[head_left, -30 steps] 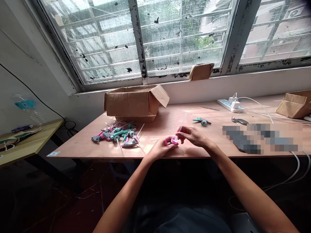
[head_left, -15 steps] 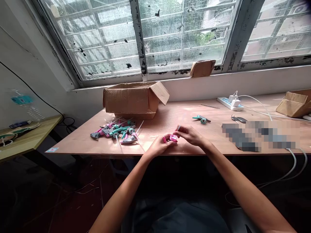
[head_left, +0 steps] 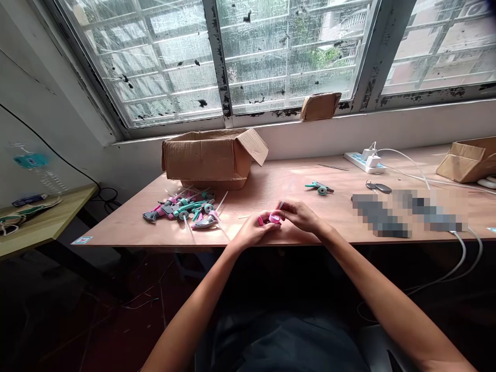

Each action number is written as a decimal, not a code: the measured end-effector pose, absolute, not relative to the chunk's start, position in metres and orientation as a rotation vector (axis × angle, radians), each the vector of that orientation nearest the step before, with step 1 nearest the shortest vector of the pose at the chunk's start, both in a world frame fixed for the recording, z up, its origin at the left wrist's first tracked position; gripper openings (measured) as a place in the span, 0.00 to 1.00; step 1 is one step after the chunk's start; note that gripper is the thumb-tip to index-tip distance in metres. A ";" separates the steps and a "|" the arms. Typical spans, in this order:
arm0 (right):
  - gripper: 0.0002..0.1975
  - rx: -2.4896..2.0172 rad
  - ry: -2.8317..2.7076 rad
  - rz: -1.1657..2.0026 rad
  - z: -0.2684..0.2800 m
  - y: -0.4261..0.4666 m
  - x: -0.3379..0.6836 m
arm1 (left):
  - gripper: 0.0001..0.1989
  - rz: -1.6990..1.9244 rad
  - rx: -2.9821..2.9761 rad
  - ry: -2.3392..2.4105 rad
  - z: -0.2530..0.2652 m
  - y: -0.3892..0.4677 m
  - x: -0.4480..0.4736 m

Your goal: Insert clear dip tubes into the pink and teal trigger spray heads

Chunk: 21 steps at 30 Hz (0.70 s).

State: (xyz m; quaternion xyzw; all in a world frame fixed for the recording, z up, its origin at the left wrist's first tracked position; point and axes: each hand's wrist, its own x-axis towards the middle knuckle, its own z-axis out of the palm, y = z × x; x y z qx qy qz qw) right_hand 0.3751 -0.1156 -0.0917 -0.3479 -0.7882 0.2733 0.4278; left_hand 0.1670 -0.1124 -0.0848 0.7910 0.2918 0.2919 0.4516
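My left hand [head_left: 252, 232] is closed around a pink trigger spray head [head_left: 274, 218], with its round collar facing my right hand. My right hand [head_left: 299, 216] pinches a thin, clear dip tube [head_left: 281, 204] beside that collar. Whether the tube's end sits inside the collar is too small to tell. Left of my hands lies a pile of trigger spray heads [head_left: 182, 208] in teal, pink and grey, several with clear tubes attached. A single teal and grey spray head [head_left: 321, 188] lies on the table beyond my right hand.
An open cardboard box [head_left: 205, 160] stands behind the pile. On the wooden table [head_left: 127, 222], a power strip [head_left: 364, 161] with plugs and white cables sits at the back right, near keys [head_left: 378, 187]. Another cardboard box [head_left: 467, 160] is at far right. Blurred dark objects lie at right.
My view has shifted slightly. My right hand has drawn a little closer to the left hand at the pink collar; both keep their holds.
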 end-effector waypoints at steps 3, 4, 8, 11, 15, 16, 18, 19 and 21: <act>0.19 -0.905 -1.982 0.706 -0.085 -0.119 0.378 | 0.18 0.696 1.977 0.740 -0.079 -0.116 0.165; 0.18 -0.917 -1.955 0.718 -0.081 -0.121 0.379 | 0.18 0.683 1.977 0.742 -0.077 -0.118 0.164; 0.17 -0.701 -1.610 0.864 -0.056 -0.142 0.378 | 0.21 0.772 2.068 0.765 -0.055 -0.133 0.161; 0.16 -0.370 -1.452 1.018 -0.029 -0.174 0.363 | 0.18 0.961 2.346 0.691 -0.026 -0.158 0.160; 0.16 -0.156 -1.310 1.000 0.010 -0.234 0.336 | 0.15 1.040 2.572 0.603 0.010 -0.200 0.159; 0.18 -0.123 -1.295 0.984 0.018 -0.248 0.333 | 0.17 1.041 2.603 0.593 0.016 -0.210 0.158; 0.25 -0.078 -1.290 0.917 0.026 -0.272 0.332 | 0.21 1.008 2.666 0.579 0.023 -0.226 0.156; 0.28 -0.071 -1.294 0.888 0.026 -0.281 0.335 | 0.21 0.984 2.694 0.567 0.025 -0.232 0.155; 0.32 -0.166 -1.321 0.868 0.015 -0.295 0.345 | 0.20 0.961 2.727 0.540 0.027 -0.243 0.155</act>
